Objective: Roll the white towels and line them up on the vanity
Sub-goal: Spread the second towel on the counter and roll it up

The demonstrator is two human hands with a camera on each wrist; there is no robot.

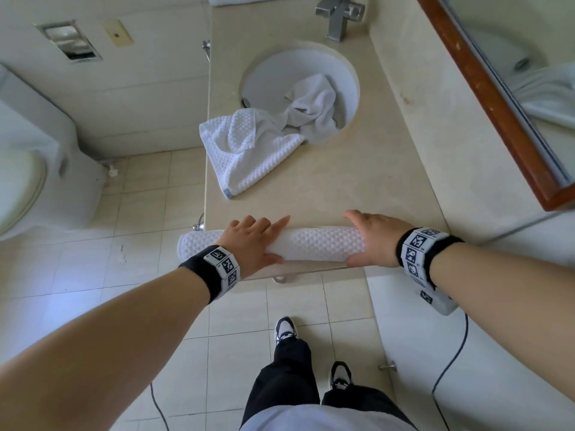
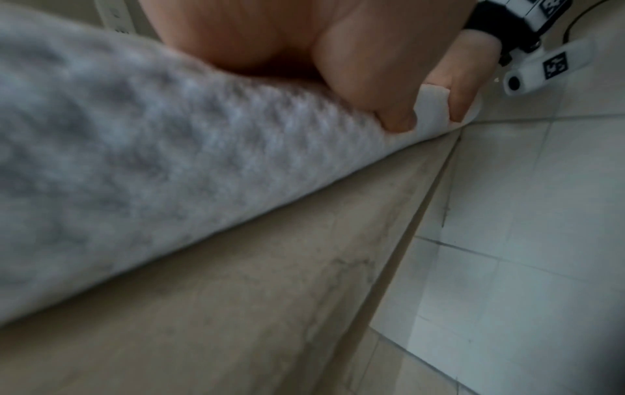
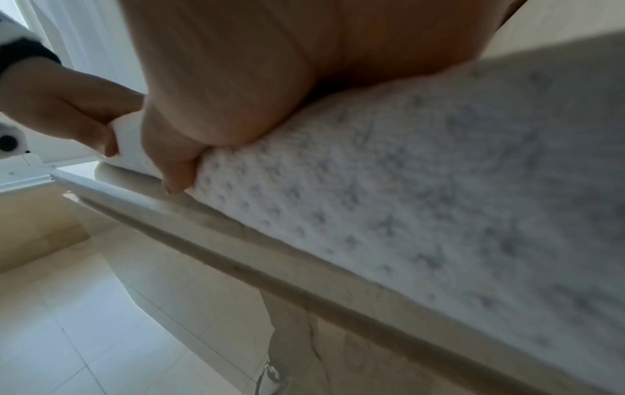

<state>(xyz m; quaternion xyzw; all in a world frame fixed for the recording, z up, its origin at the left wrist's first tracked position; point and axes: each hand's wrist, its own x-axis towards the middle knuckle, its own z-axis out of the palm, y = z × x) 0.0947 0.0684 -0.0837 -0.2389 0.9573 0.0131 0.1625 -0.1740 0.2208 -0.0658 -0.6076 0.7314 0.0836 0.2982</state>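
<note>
A white waffle towel, rolled point(image 1: 317, 244) point(image 2: 152, 173) point(image 3: 423, 200), lies across the front edge of the beige vanity point(image 1: 357, 175). Its left end sticks out past the counter's side. My left hand point(image 1: 255, 241) lies over the roll's left part with its thumb tucked against the near side and its index finger pointing forward. My right hand point(image 1: 373, 241) covers the right end, fingers across the top and thumb round the near side. A loose waffle towel point(image 1: 242, 150) lies crumpled by the sink. A smoother white towel point(image 1: 314, 107) spills out of the basin.
The round sink point(image 1: 351, 73) and steel faucet point(image 1: 339, 14) take up the far counter. A wood-framed mirror point(image 1: 485, 98) runs along the right. A toilet point(image 1: 31, 169) stands to the left on the tiled floor. Bare counter lies between the roll and the loose towels.
</note>
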